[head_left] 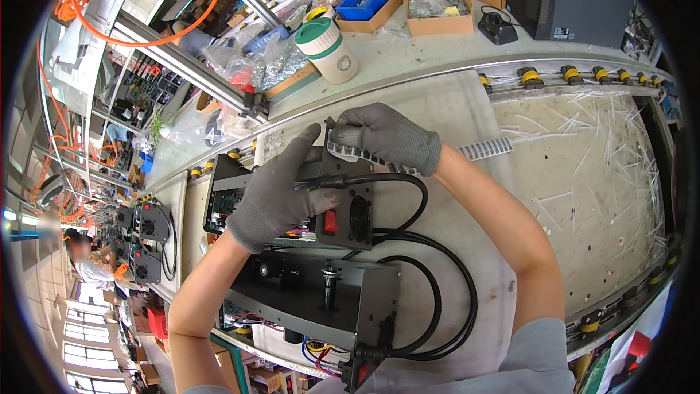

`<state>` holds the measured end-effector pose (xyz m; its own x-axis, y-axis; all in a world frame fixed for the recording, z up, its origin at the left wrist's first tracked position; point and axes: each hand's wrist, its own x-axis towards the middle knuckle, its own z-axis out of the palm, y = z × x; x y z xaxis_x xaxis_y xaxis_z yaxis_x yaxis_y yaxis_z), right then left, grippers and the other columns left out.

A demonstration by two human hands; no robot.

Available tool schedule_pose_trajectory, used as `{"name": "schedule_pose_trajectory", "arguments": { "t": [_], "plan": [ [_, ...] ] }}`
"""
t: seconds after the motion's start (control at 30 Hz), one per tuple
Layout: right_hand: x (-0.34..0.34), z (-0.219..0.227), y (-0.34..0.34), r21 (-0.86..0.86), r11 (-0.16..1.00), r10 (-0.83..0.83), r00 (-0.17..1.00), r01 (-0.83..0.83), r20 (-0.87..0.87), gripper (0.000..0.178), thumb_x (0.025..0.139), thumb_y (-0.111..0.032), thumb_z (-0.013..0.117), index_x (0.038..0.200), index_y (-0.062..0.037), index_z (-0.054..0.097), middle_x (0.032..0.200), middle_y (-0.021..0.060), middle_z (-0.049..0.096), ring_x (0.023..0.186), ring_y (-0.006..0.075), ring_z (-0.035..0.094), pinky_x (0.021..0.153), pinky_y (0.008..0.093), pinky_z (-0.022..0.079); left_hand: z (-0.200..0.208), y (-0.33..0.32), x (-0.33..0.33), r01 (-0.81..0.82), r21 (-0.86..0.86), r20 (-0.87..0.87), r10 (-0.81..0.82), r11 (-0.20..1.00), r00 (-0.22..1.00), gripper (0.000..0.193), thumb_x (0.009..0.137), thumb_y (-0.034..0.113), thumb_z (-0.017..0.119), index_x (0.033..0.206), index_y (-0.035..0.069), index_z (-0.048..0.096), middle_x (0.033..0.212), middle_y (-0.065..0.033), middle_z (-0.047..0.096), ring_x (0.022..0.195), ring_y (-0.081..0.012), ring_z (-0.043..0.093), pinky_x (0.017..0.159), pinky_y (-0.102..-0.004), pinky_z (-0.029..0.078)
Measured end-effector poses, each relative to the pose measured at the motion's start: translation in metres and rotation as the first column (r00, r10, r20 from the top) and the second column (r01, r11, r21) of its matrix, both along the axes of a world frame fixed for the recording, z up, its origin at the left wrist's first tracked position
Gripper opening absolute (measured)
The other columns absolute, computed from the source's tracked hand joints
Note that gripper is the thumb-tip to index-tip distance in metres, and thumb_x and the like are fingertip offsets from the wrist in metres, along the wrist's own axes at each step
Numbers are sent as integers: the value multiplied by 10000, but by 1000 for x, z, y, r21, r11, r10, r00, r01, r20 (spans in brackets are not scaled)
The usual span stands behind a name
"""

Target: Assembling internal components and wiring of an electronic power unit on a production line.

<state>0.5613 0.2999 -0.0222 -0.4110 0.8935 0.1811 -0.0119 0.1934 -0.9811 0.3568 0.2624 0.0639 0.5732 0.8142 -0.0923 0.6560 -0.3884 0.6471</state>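
Both hands wear grey gloves. My left hand (271,193) rests on the nearer-centre grey metal device (343,213), its thumb and fingers spread apart. A red rocker switch (330,222) shows just beside its fingertips. My right hand (383,135) is closed in a pinch on a strip of small silver-and-black labels (485,149), above the device's upper edge. The strip passes under the hand, and its free end sticks out to the right past my wrist. A black cable (421,201) loops from the device's panel. Its exposed circuitry is partly covered by my left hand.
A second open device (306,292) with looped cables lies nearer to me. More devices (149,241) stand left along the line. Behind are a cup with a green lid (328,51), a blue bin (363,4) and a monitor (565,0). Clear plastic strips (620,153) are scattered at right.
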Motion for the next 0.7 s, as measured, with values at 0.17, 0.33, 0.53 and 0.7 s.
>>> {"name": "schedule_pose_trajectory", "arguments": {
  "t": [0.17,0.33,0.53,0.7],
  "plan": [
    [0,5,-4,-57,998,-26,1000,26,4,318,867,-277,640,989,17,654,845,100,669,781,127,589,730,281,482,-2,1,0,-5,-5,16,5,1000,1000,1009,666,440,810,1422,25,285,1179,-188,609,1126,-291,582,948,-342,434],
    [1,6,-4,-10,999,-47,997,47,-55,243,875,-229,630,947,2,651,775,26,624,731,74,549,681,245,470,-2,0,1,0,-53,81,4,999,997,1012,663,424,817,1419,11,284,1189,-196,601,1139,-270,575,948,-338,435],
    [4,7,-5,-21,999,-39,999,39,-29,257,864,-237,643,951,5,655,787,31,631,740,77,551,698,245,469,1,-1,3,-16,-92,89,24,996,996,1017,647,358,844,1420,10,281,1195,-197,595,1138,-251,574,956,-324,435],
    [3,10,-5,-1,1000,-28,999,28,-36,268,857,-254,651,938,1,663,785,36,638,742,86,558,704,257,471,1,-1,3,-23,-89,78,30,996,996,1022,642,354,847,1421,12,281,1200,-198,593,1136,-251,575,956,-322,436]
  ]
}}
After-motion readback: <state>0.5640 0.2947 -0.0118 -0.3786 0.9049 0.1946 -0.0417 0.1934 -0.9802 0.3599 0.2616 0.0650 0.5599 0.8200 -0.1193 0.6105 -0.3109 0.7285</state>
